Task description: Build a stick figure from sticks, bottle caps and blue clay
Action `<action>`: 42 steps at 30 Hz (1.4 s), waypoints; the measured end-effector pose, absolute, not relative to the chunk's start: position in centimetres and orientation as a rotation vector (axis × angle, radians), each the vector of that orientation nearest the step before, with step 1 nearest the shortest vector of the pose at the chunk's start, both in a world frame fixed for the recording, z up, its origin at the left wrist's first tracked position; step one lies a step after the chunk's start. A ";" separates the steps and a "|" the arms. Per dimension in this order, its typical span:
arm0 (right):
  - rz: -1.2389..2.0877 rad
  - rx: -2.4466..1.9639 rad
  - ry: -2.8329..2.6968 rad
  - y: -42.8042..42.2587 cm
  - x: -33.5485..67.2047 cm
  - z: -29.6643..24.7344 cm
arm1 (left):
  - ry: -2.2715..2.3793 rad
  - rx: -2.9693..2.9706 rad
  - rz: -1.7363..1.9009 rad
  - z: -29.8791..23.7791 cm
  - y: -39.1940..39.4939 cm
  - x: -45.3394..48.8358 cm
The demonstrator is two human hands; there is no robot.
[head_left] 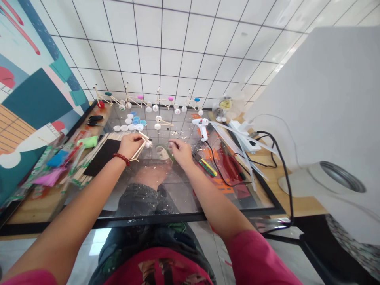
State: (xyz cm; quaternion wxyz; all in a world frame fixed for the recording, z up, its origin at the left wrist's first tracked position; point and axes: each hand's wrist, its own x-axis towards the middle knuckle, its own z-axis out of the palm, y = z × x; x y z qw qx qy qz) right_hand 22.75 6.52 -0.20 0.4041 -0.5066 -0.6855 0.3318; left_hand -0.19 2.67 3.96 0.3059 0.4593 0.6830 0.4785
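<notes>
My left hand (132, 145), with a red bead bracelet at the wrist, pinches a small stick frame (139, 149) made of pale wooden sticks, held tilted above the glass tabletop (184, 190). A white piece shows at the fingertips, partly hidden. Just to the right hovers my right hand (181, 152), its fingers curled together; whatever they hold, if anything, is too small to make out. Beyond the hands stands a stick piece with white caps (159, 123). Nearest the right hand on the far side lies a white glue gun (202, 127), its black cord running toward me.
Several stick models with white cap wheels (169, 99) line the back edge. White and blue bottle caps (130, 123) lie left of centre. Bagged sticks and clay (56, 162) fill the left. At right are a yellow cutter (209, 167), glue sticks (234, 138) and a power strip (245, 138).
</notes>
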 end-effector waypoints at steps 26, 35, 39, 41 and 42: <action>0.960 -1.012 -1.297 6.2 22.9 1.6 | 1.730 1.280 1.860 7.2 -4.3 0.2; 1.221 -0.745 -0.777 1.7 23.4 4.3 | 0.978 1.050 1.379 4.7 -9.3 14.8; 1.002 -0.868 -0.879 2.9 26.1 4.0 | 1.032 1.292 1.388 5.6 -10.7 13.9; 0.908 -0.967 -0.855 5.3 28.5 4.0 | 1.291 1.493 1.465 5.7 -11.9 10.8; 0.865 -1.022 -0.857 6.5 29.6 3.9 | 1.435 1.511 1.548 5.6 -12.2 9.1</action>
